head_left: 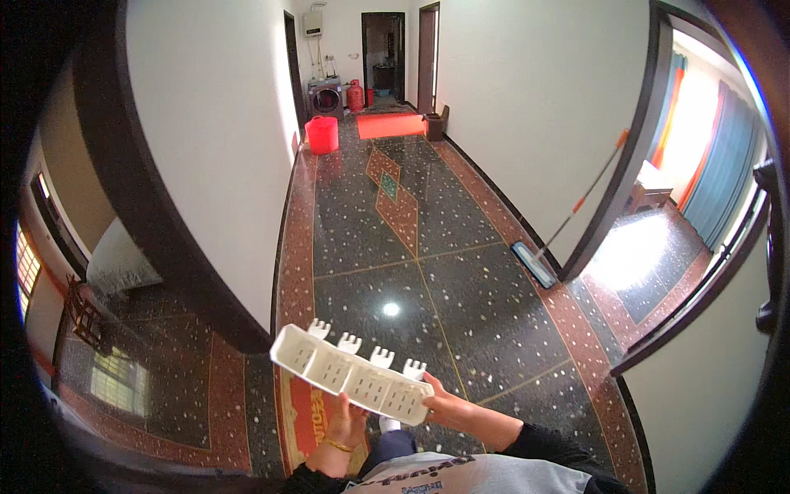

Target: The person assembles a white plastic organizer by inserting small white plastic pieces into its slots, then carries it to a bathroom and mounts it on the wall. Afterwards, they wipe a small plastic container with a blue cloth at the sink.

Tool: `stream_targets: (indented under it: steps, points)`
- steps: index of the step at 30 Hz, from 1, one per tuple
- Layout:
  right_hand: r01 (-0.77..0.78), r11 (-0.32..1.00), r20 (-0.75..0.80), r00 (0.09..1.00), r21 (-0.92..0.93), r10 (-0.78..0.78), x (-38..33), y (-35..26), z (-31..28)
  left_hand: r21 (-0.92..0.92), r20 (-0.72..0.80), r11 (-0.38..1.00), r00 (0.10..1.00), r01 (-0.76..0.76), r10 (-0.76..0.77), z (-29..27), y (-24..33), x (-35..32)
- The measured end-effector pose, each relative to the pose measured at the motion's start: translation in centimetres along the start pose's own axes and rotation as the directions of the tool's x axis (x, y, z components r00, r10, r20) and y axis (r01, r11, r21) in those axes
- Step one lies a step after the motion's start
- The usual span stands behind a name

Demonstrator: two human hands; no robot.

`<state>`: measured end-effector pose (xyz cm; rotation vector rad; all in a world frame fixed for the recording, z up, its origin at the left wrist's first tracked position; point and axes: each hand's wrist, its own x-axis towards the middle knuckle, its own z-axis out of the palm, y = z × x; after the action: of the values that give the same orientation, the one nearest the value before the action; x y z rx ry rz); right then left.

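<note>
We held a white four-compartment rack [341, 372] over the dark speckled floor [362, 292], near us.
Our left hand [347, 424] gripped its near long side, thumb against the wall, and our right hand [440, 402] gripped its right end; some fingertips were hidden behind it. Four pronged tabs [381, 356] stood along the far edge. Near left lay a red-and-yellow mat [298, 416]. Farther off, a flat mop [535, 265] leaned by the right doorway; beyond, at far left, stood a red bucket [322, 135], then a red gas cylinder [355, 96] and a washing machine [325, 99].
</note>
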<state>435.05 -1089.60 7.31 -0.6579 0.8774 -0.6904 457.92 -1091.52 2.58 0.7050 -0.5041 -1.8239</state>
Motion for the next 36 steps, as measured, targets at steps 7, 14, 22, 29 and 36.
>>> stream_targets:
  steps: [7,14,22,29,36]
  points:
    - [0.265,0.964,-0.067,0.962,0.011,-0.264,9.0,-12.8,-9.1,-0.082,0.291,0.994,0.955,0.079,-0.052,6.6,5.3,22.7]
    - [0.212,0.976,-0.546,0.813,-0.048,-0.203,16.4,-21.8,-22.3,-0.048,0.129,0.994,0.987,0.100,-0.093,10.3,9.7,44.1]
    - [0.411,0.880,-0.601,0.774,0.238,-0.199,31.2,-41.7,-34.1,-0.229,-0.334,0.972,0.933,0.061,-0.137,9.0,18.8,61.0]
    - [0.338,0.940,-0.473,0.837,0.050,-0.276,47.9,-57.9,-39.1,-0.282,-0.502,0.957,0.861,-0.071,-0.084,6.1,23.6,72.2]
    - [0.303,0.949,-0.578,0.791,0.086,-0.200,60.8,-69.9,-47.4,-0.285,-0.498,0.954,0.865,-0.093,-0.064,6.6,29.2,93.6]
